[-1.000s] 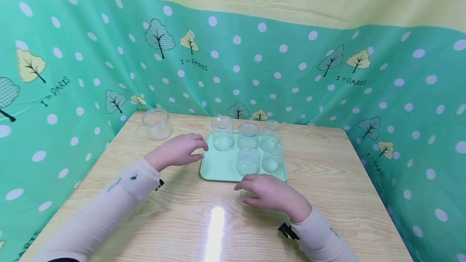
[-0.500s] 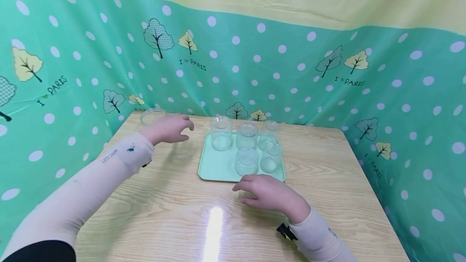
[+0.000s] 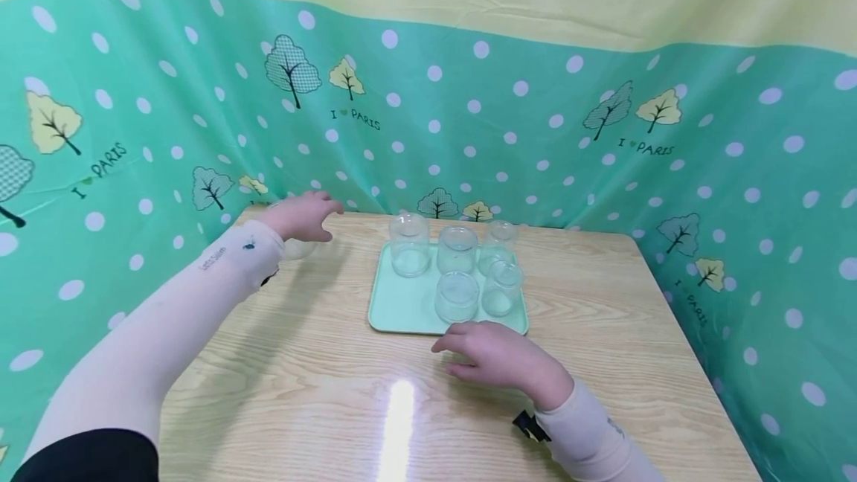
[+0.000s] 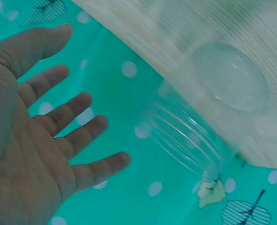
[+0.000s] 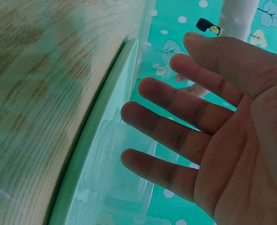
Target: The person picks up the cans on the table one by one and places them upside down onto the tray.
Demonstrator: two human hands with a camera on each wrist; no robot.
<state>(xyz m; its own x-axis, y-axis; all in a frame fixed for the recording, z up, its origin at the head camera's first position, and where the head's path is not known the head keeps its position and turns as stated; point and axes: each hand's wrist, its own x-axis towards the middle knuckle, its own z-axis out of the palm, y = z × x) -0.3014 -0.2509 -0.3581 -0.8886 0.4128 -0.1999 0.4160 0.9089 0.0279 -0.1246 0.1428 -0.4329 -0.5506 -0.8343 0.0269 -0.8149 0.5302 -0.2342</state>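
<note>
At the table's far left corner, my left hand [image 3: 304, 216] is above a clear jar [image 4: 208, 103], fingers spread and apart from it. The hand mostly hides that jar in the head view; the left wrist view shows it whole. My right hand [image 3: 495, 359] hovers by the near edge of the green tray [image 3: 402, 311], holding nothing, fingers loosely bent. On the tray stand several clear jars: a tall one [image 3: 410, 248] at back left, a middle one [image 3: 457, 251], a narrow one [image 3: 501, 244], a short wide one [image 3: 457, 300] and a small one [image 3: 501, 290].
A light wooden table [image 3: 321, 393] carries everything, with a bright light reflection near its front. A green dotted cloth [image 3: 535, 132] with printed trees hangs around the back and both sides.
My left hand has moved away from the tray's left side, back and leftward to the jar in the far left corner. The right hand and the jars on the tray have stayed put.
</note>
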